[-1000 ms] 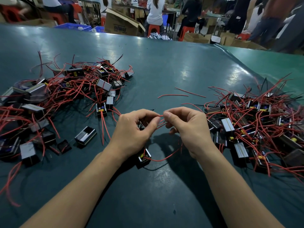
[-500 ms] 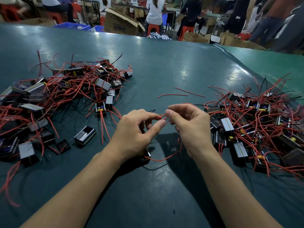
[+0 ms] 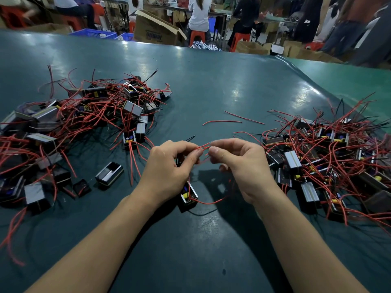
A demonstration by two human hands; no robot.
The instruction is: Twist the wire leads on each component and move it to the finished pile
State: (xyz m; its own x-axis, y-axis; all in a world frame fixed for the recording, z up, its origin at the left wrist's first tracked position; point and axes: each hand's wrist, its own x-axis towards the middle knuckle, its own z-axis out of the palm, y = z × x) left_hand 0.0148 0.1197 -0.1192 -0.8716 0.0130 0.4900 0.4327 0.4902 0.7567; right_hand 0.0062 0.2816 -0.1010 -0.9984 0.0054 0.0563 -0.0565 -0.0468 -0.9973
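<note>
A small black box component [image 3: 189,198] with a yellow part inside lies on the green table under my left wrist. Its red wire leads [image 3: 204,147] rise between my hands. My left hand [image 3: 169,169] pinches the leads between thumb and forefinger. My right hand [image 3: 241,163] pinches the same leads just to the right, fingertips almost touching the left. One red lead [image 3: 211,202] loops from the box toward my right wrist. A pile of components [image 3: 69,127] with red wires lies at the left, another pile [image 3: 330,163] at the right.
Two loose red wires [image 3: 222,122] lie on the table [image 3: 211,85] beyond my hands. A lone black-and-silver component [image 3: 109,174] sits left of my left hand. Beyond the far edge are cardboard boxes [image 3: 154,28], red stools and seated people.
My hands stay pinched on the red leads with small finger shifts; my right hand's thumb and forefinger have turned slightly on the wires. The component box has not moved.
</note>
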